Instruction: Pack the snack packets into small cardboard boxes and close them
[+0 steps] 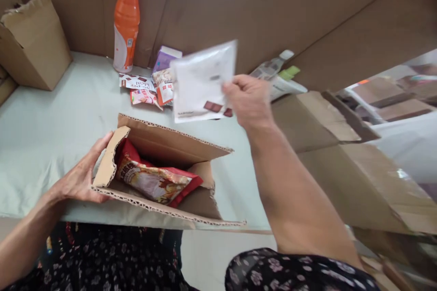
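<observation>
My left hand (82, 175) grips the left end of an open cardboard box (174, 138), its thumb along the outside near the top edge. Inside the box lies a red food packet (155, 179) with a picture on its front. Up and to the right, my right hand (251, 100) pinches the right edge of a flat white packet (203, 84) with small brown squares printed near its bottom. The white packet is held in the air beyond the box and is slightly blurred. It partly covers the snack packets behind it.
Behind the box stand an orange drink bottle (127, 22), a purple box (165, 58) and several small snack packets (146, 96). A clear bottle (273, 66) and a green-capped tube (288, 85) lie at right. Cardboard boxes (37, 45) flank the table, with a cardboard wall (218, 4) behind.
</observation>
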`<state>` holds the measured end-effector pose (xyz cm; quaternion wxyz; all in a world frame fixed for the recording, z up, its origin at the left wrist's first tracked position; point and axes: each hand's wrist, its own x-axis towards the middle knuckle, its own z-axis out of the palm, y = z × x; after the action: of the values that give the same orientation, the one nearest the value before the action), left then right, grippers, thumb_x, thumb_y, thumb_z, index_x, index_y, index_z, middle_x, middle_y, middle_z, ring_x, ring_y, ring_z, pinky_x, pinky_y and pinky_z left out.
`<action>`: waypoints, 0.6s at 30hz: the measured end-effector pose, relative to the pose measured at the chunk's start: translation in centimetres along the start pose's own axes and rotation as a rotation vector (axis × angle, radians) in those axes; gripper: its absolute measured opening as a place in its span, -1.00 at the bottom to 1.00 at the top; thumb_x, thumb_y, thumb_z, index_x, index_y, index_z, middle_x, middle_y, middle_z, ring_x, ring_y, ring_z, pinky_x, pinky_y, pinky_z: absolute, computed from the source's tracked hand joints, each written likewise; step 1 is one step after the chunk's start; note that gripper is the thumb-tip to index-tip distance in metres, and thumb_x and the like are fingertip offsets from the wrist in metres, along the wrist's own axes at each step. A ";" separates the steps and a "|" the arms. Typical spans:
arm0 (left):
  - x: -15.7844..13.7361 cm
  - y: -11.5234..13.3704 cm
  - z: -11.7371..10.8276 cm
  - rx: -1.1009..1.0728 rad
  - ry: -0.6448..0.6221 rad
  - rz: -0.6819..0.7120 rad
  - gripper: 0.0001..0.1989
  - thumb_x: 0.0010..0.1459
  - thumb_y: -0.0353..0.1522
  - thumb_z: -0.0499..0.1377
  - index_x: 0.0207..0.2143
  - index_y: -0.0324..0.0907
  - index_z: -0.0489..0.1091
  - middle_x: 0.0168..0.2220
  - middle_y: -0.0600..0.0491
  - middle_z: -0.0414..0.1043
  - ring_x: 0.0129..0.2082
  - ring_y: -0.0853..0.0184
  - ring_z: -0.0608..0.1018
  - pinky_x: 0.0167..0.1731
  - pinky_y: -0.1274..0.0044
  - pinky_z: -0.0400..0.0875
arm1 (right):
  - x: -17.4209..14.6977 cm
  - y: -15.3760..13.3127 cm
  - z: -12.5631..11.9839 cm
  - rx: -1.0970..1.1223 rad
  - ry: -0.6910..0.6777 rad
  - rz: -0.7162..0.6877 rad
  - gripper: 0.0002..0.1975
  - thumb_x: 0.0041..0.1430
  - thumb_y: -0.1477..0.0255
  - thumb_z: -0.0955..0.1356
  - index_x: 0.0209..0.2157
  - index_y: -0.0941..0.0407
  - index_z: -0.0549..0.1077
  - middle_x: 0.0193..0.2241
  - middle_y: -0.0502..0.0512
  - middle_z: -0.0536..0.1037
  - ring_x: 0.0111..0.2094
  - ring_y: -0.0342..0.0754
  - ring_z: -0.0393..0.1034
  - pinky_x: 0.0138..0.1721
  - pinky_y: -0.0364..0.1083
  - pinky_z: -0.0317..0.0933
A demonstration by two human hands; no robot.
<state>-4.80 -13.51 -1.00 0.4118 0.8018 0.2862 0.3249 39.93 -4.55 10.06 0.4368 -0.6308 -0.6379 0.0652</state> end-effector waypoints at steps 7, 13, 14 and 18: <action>0.1 2.5 0.0 -0.005 -0.014 -0.060 0.33 -0.04 0.09 0.51 0.58 0.21 -0.23 0.61 0.02 -0.11 0.53 -0.32 0.11 0.50 -0.06 0.05 | -8.1 -12.0 -5.0 0.049 -0.193 -0.268 -0.81 0.46 0.26 0.35 -0.20 -0.16 0.64 -0.37 -0.02 0.70 -0.37 0.05 0.58 -0.29 0.11 0.52; 0.5 4.4 -0.1 -0.021 0.026 -0.103 0.25 0.01 0.14 0.46 0.57 0.12 -0.13 0.58 -0.04 0.00 0.50 -0.34 0.16 0.49 -0.05 0.07 | -12.1 -16.6 -1.0 -0.289 -0.916 -0.506 -0.75 0.38 0.45 0.40 0.05 0.16 0.60 -0.04 0.26 0.72 -0.04 0.12 0.63 -0.04 0.07 0.53; 0.5 4.4 0.0 -0.022 0.026 -0.099 0.24 0.02 0.15 0.45 0.57 0.10 -0.11 0.58 -0.05 0.01 0.50 -0.33 0.17 0.49 -0.04 0.08 | -12.1 -16.4 0.2 -0.343 -0.986 -0.508 -0.77 0.35 0.51 0.40 0.00 0.18 0.61 -0.10 0.25 0.73 -0.10 0.10 0.63 -0.09 0.04 0.52; 0.6 4.2 0.2 -0.020 0.023 -0.063 0.21 0.05 0.14 0.41 0.57 0.09 -0.13 0.57 -0.10 0.00 0.50 -0.26 0.20 0.47 -0.06 0.13 | -12.1 -15.2 0.9 -0.254 -0.991 -0.624 -0.72 0.32 0.65 0.28 -0.32 0.12 0.60 -0.39 0.08 0.67 -0.37 -0.05 0.55 -0.28 -0.10 0.40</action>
<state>-3.46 -15.25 2.59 0.4264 0.7844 0.3131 0.3238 25.83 -17.53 13.39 0.0069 -0.3556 -0.9235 0.1436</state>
